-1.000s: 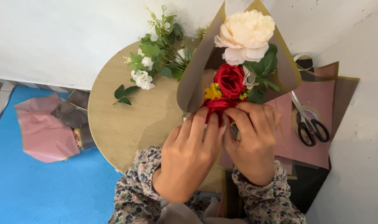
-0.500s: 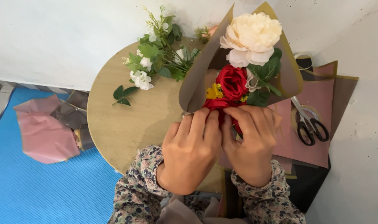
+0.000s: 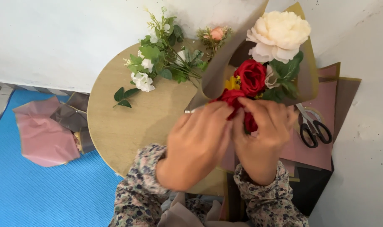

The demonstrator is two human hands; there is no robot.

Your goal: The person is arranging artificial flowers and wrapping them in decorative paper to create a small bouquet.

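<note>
A bouquet stands wrapped in brown paper [image 3: 218, 69], with a cream peony [image 3: 277, 35], a red rose [image 3: 252, 76] and a small yellow bloom [image 3: 232, 83] showing. My left hand [image 3: 198, 143] and my right hand [image 3: 265, 136] are both closed around the bouquet's lower part, fingers pressed on the wrap and a red flower [image 3: 233, 97] at its neck. What lies under my fingers is hidden. The bouquet rises above a round wooden table [image 3: 132, 122].
Loose white flowers with green stems [image 3: 157, 63] and a peach bud [image 3: 217, 33] lie at the table's far side. Black-handled scissors [image 3: 312, 128] rest on pink and brown paper sheets [image 3: 326, 151] at right. Crumpled pink wrap [image 3: 44, 134] lies on the blue mat [image 3: 40, 193] at left.
Both hands stay on the bouquet's neck; my left hand has shifted slightly and looks blurred. The bouquet has tilted a little to the right.
</note>
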